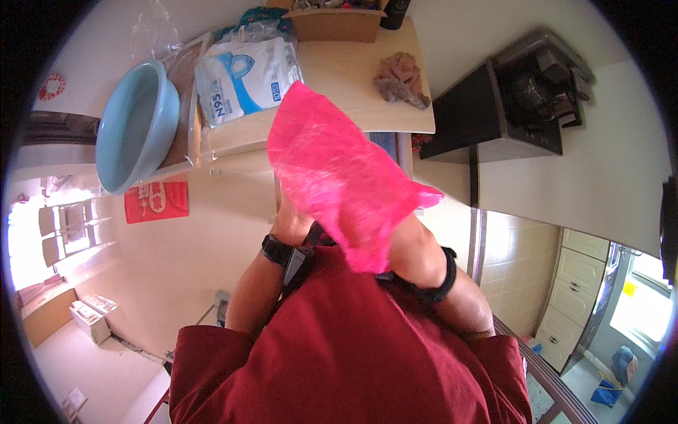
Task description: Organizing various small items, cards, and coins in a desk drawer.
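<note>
A thin, crumpled, bright pink sheet (332, 166), cloth or plastic, is held up in front of me, slightly smeared by motion. My left hand (291, 222) reaches behind its lower left side, a dark watch on the wrist. At its lower right edge, my right hand (417, 249) is partly covered by the pink material, with a black band around the wrist. Both hands appear to hold the sheet up, though it hides their fingers. Behind its upper end lies a white and blue mask package (244, 78) on the wooden table (339, 78).
A light blue basin (141, 124) stands tilted at the table's left. A cardboard box (335, 25) sits at the back beside a black cylinder (395, 13). A crumpled brownish cloth (402, 78) lies near the right edge. Further right stands a black cabinet (466, 116).
</note>
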### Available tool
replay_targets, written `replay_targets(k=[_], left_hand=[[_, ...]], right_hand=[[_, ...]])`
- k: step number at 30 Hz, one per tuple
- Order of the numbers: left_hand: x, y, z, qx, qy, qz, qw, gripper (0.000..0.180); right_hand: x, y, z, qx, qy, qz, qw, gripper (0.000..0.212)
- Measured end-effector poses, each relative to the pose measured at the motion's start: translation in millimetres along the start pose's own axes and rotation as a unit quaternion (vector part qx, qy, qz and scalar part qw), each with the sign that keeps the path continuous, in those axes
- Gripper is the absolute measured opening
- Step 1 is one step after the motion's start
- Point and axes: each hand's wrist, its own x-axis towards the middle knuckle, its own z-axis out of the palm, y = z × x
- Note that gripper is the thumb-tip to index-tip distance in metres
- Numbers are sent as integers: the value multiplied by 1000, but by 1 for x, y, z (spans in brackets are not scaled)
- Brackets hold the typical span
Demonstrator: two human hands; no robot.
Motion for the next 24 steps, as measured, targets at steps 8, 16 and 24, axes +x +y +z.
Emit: replay_targets(k=[8, 16, 24], left_hand=[[3, 11, 2, 166, 12, 9, 986, 75], [7, 8, 13, 247, -45, 41, 967, 50], [1, -7, 9, 193, -37, -20, 980, 40]], right_hand=[[15, 15, -6, 94, -2, 125, 988, 34], [-7, 91, 30, 417, 31, 120, 900, 35], [12, 54, 17, 288, 30, 75, 954, 33]])
